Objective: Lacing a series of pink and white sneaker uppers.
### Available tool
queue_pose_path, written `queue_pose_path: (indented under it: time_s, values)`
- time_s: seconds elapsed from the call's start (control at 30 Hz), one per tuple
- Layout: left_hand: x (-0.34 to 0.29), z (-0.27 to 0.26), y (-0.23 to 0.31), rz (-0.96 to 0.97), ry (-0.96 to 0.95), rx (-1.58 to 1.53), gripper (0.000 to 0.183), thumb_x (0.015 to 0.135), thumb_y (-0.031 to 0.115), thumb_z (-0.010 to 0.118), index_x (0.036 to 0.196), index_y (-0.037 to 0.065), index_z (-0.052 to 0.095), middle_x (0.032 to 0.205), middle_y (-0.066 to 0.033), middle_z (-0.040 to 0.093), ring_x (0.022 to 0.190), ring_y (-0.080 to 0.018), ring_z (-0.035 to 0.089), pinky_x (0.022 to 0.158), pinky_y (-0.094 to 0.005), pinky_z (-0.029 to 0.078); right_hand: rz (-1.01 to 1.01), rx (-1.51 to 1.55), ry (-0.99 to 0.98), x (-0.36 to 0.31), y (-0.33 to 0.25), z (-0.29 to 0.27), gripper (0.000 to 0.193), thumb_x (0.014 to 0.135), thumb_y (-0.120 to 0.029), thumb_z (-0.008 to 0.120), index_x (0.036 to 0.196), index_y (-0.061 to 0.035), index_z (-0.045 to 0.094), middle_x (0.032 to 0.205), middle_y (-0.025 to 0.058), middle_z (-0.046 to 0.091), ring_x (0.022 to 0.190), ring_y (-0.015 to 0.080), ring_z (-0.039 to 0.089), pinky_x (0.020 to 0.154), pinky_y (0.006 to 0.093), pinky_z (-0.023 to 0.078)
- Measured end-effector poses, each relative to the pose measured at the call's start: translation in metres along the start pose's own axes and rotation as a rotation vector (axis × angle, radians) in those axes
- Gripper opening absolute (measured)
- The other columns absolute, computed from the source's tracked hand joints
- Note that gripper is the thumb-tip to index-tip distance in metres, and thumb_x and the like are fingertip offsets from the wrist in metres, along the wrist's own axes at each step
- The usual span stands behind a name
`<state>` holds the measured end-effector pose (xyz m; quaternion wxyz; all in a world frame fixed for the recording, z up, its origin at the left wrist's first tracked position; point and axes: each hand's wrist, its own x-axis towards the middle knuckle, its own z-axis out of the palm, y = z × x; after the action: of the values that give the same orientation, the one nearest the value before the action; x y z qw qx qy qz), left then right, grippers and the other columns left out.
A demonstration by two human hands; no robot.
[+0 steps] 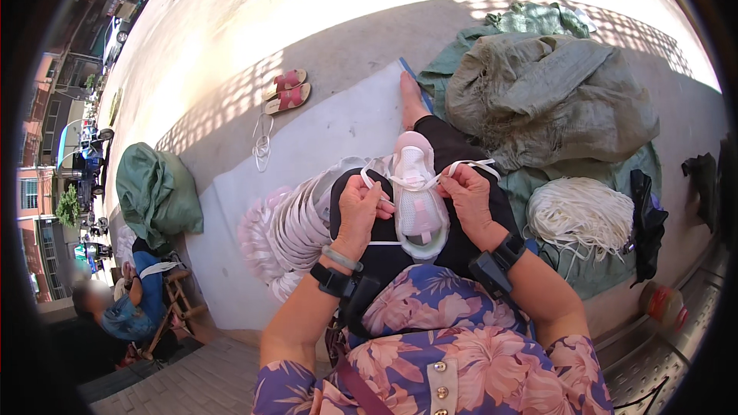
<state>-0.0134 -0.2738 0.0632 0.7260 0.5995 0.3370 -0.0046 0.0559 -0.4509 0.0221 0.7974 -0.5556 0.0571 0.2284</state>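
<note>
A white and pale pink shoe upper (419, 219) lies lengthwise on my lap between my legs, its pink-edged end pointing away from me. A white shoelace (412, 184) runs across it and stretches out to both sides. To the left of the upper, my left hand (361, 214) is closed, its fingers pinching one part of the lace. My right hand (467, 198), at the right edge of the upper, pinches the other side of the lace, and a loose length curls beyond it over my dark trouser leg.
Left of my leg stands a long nested row of similar white-pink uppers (288, 234) on a white sheet (219, 242). A bundle of white laces (580, 215) lies right, below a large woven sack (546, 100). Red sandals (288, 94), a green sack (157, 192) and a seated person (131, 303) are left.
</note>
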Motion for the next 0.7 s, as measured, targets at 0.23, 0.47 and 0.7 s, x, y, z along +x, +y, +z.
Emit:
queue_pose_path:
  time_s: [0.23,0.47,0.7]
  values:
    - [-0.002,-0.002,-0.01,0.034,0.002,-0.055,0.011,0.087,0.01,0.055,0.09,0.003,0.047,0.073,-0.0069,0.059,0.059,-0.0132,0.061,0.049,-0.0207,0.05,0.011,0.025,0.009,0.001,0.0,0.001,0.003,0.082,0.001,0.055,0.082,-0.0021,0.057,0.073,-0.001,0.057,0.065,0.0047,0.052,0.061,0.0181,0.045]
    - [-0.004,-0.001,-0.012,0.061,0.006,-0.057,0.012,0.085,0.01,0.057,0.089,0.002,0.05,0.073,-0.007,0.06,0.058,-0.0128,0.061,0.05,-0.0207,0.051,0.003,-0.033,-0.019,0.004,0.004,0.0,0.004,0.08,0.002,0.057,0.08,-0.0018,0.056,0.07,-0.0017,0.056,0.061,0.0038,0.051,0.057,0.0178,0.043]
    - [-0.004,0.0,-0.009,0.027,-0.024,-0.1,0.01,0.082,0.008,0.06,0.087,0.0,0.056,0.073,-0.0075,0.062,0.06,-0.0115,0.061,0.054,-0.0202,0.051,-0.212,-0.47,0.073,0.011,0.013,0.009,0.01,0.074,-0.002,0.062,0.077,-0.0018,0.053,0.061,0.002,0.055,0.055,0.0079,0.051,0.05,0.0232,0.042]
